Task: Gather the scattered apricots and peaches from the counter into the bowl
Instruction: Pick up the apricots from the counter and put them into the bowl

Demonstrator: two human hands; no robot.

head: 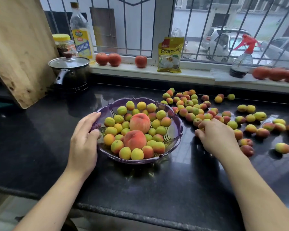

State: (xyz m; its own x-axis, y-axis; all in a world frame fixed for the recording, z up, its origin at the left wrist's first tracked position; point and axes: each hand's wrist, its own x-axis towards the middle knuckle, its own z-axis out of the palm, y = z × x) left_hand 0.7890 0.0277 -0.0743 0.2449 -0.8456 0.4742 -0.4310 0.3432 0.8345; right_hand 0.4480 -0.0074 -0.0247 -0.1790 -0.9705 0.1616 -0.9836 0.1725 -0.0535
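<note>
Black counter (157,189) carries purple bowl (178,129), scattered apricots (207,114), pot (70,72).

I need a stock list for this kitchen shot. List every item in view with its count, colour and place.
bowl: one, purple, counter centre
peaches: two, pink-orange, in bowl
apricots in bowl: many, yellow-green and red
loose apricots: many, counter right of bowl
pot: one, steel, glass lid, back left
cutting board: one, wooden, leaning at left
oil bottle: one, yellow label, windowsill
jar: one, yellow lid
tomatoes: at least six, red, windowsill
packet: one, yellow, windowsill
spray bottle: one, red nozzle
left hand: grips bowl rim
right hand: on loose apricots
</note>
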